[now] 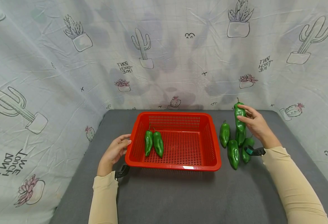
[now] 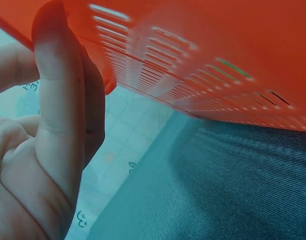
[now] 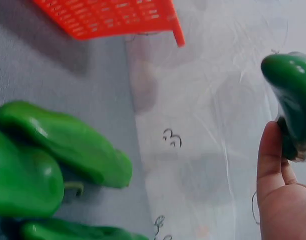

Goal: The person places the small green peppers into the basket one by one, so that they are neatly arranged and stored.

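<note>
My right hand pinches a long green pepper between thumb and fingers, its stem pointing up. In the right wrist view that pepper is lifted above the table. Below and around it lie several more green peppers on the table, one partly hidden behind the held one. At the left side of a red plastic basket, my left hand grips the rim. The left wrist view shows its fingers against the slotted red wall. Two green peppers lie side by side in the basket's left part.
A grey cloth-covered table carries everything. A pale curtain printed with potted cacti stands behind the table and along both sides. The loose peppers lie just right of the basket.
</note>
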Available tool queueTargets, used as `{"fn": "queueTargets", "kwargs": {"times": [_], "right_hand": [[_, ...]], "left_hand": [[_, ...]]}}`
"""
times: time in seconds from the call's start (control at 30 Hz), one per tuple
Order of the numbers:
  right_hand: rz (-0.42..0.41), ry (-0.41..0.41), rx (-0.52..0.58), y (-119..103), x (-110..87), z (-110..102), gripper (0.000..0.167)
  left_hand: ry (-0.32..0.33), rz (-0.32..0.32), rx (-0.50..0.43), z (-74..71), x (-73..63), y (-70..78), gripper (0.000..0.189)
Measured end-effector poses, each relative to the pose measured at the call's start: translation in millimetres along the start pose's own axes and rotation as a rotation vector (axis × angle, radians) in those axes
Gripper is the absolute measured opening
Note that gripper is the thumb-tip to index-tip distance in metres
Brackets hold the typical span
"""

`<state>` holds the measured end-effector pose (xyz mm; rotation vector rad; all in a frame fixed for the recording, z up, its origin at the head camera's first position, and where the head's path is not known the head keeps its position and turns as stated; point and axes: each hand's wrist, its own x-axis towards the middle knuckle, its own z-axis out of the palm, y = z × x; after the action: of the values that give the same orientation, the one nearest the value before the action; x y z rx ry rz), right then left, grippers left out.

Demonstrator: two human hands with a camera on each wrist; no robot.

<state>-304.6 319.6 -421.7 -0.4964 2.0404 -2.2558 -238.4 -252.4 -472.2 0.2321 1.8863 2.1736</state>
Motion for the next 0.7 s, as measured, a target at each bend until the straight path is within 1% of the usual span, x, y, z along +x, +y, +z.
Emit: {"fn": "queueTargets", "kwargs": {"times": [0.07, 0.27, 0.47, 0.6, 0.7], "right_hand": [[0.017, 0.005, -0.026, -1, 1.3, 4, 0.052], [0.083, 0.015, -0.153, -2, 5.6, 18, 0.052], [0.115, -0.024, -0.226, -5, 11.7, 30, 0.054], [0.118, -0.047, -0.225, -8, 15.2, 39, 0.055], [0.098, -0.054, -0.199, -10, 17.4, 46, 0.053]], "left_hand": [[0.006, -0.002, 0.007, 0.5, -0.1, 0.3, 0.047], [0.01, -0.004, 0.02, 2.0, -1.6, 2.0, 0.048], [0.009, -0.003, 0.015, 1.7, -2.0, 2.2, 0.047], [0.005, -0.011, 0.013, 0.5, -1.1, 1.8, 0.048], [-0.002, -0.016, 0.021, 0.0, -0.5, 2.1, 0.049]]}}
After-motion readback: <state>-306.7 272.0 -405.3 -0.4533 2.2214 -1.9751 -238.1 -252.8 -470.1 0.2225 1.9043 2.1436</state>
